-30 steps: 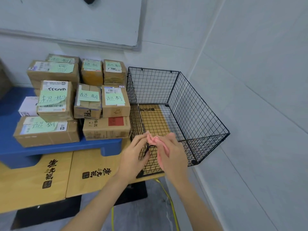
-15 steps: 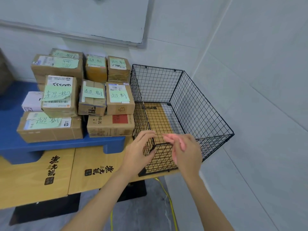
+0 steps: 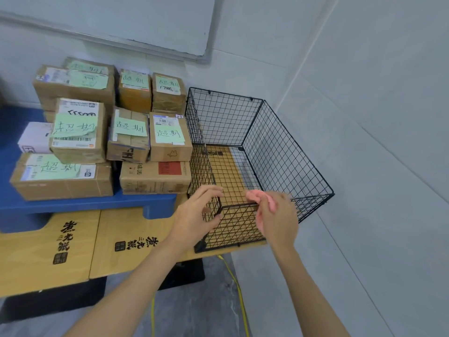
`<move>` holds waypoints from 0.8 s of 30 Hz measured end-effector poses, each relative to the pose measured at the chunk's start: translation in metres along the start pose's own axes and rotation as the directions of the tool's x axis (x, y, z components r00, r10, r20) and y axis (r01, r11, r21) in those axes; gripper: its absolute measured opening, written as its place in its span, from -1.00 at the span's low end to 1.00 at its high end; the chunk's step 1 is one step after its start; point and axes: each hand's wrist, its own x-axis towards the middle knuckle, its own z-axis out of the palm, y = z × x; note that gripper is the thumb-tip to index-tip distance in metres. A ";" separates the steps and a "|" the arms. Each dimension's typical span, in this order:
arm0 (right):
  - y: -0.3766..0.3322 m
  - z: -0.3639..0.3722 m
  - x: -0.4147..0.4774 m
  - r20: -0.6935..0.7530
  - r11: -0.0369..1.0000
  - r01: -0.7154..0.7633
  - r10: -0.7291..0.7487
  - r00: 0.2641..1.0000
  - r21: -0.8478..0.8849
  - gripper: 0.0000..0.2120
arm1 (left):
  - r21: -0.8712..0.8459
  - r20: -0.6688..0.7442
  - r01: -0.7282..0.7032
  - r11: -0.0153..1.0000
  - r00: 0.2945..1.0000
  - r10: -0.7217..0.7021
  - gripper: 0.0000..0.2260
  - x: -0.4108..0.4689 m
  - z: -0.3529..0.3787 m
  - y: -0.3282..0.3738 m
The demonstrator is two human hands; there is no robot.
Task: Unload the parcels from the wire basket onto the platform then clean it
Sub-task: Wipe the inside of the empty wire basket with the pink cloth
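Note:
The black wire basket (image 3: pixel 286 152) stands on the wooden table with nothing inside it; its mesh floor shows the table through it. Several cardboard parcels (image 3: pixel 102 132) with green notes are stacked on the blue platform (image 3: pixel 85 205) to its left. My left hand (image 3: pixel 196 215) hovers at the basket's near left corner, fingers curled and apart, holding nothing. My right hand (image 3: pixel 277 215) is at the basket's near rim, closed on a small pink cloth (image 3: pixel 261 198).
The wooden table (image 3: pixel 73 246) carries the platform and basket. White walls close in behind and on the right, tight against the basket. A yellow cable (image 3: pixel 233 283) runs down to the grey floor. A whiteboard (image 3: pixel 109 18) hangs above the parcels.
My hands have come apart: the pink cloth stays in my right hand, which moved right along the near rim. My left hand let go and moved to the basket's corner.

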 end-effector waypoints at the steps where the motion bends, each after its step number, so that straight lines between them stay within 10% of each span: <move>1: -0.007 0.002 -0.006 0.000 0.999 0.041 -0.041 0.999 -0.003 -0.74 | -0.008 -0.001 0.004 1.000 1.000 -0.004 -0.67 0.000 0.001 0.000; 24: -0.053 0.024 -0.043 0.052 0.991 0.132 -0.134 0.990 0.032 -0.63 | -0.055 -0.009 -0.012 0.998 1.000 0.012 -0.54 -0.001 0.002 0.001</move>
